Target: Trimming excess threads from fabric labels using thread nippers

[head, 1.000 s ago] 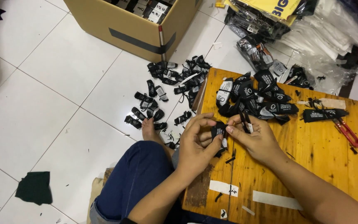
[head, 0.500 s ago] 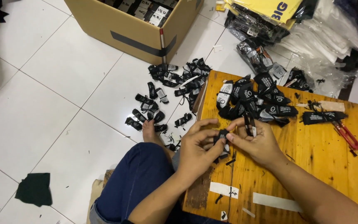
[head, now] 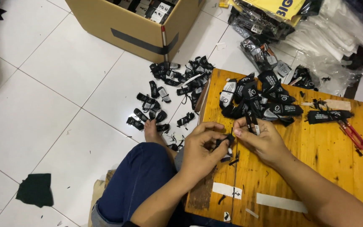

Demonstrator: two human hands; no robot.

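Both hands meet over the near edge of the wooden counter (head: 316,155): the left hand (head: 198,151) and right hand (head: 263,141) each have their grip pinched on a small black label (head: 227,145), apparently folding it. Finishing the fold likely calls for a firm press.

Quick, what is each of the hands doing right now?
Left hand: closed, pinching a small black label over the wooden board.
Right hand: closed on the same small black label, with another black strip between its fingers.

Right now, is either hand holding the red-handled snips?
No, the red-handled snips lie alone on the wooden board, while the left hand and right hand pinch a small black label.
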